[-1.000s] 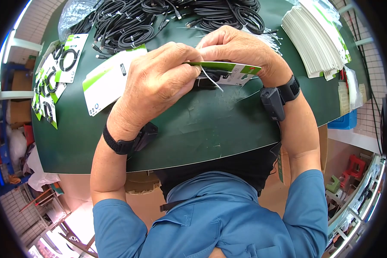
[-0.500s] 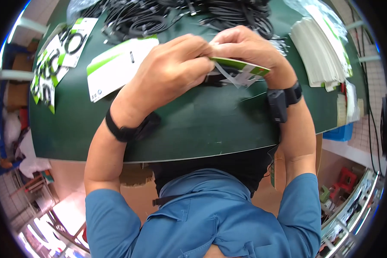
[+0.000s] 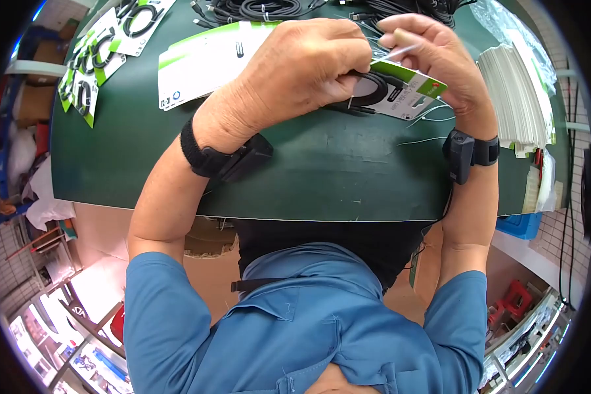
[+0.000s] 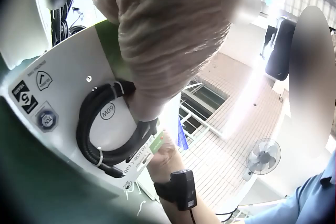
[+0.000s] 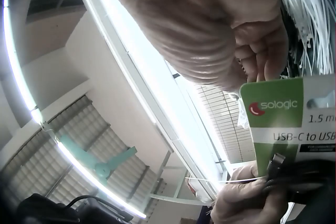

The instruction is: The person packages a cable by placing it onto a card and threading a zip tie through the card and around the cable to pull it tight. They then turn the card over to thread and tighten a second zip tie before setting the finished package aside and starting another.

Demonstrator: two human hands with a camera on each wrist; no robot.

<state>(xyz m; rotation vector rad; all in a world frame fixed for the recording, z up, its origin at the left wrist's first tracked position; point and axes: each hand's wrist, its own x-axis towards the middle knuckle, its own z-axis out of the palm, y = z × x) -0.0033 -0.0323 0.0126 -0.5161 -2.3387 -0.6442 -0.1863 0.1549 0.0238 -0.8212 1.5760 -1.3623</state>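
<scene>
In the head view, my left hand (image 3: 312, 69) pinches a green and white packaging card (image 3: 414, 82) with a coiled black cable (image 3: 374, 88) on it. The card stands tilted, and print on its face reads "USB-C to USB". A thin white cable tie (image 3: 400, 51) sticks out from the card's top edge beside the left fingers; in the right wrist view its strip (image 5: 236, 181) runs out past the left fingertips. My right hand (image 3: 440, 62) is just behind the card, fingers loosely bent, its thumb and fingertips near the tie.
Blank-looking cards (image 3: 203, 65) lie left of the hands. Several finished cards with cables (image 3: 92, 59) are at the far left. Black cable bundles (image 3: 262, 10) lie at the back. A tall stack of cards (image 3: 515, 98) stands right, beside a clear plastic bag (image 3: 505, 26).
Both hands and the card have shifted right in view. The right hand has moved off the left fingertips and its fingers have spread. The card's cable side shows more now.
</scene>
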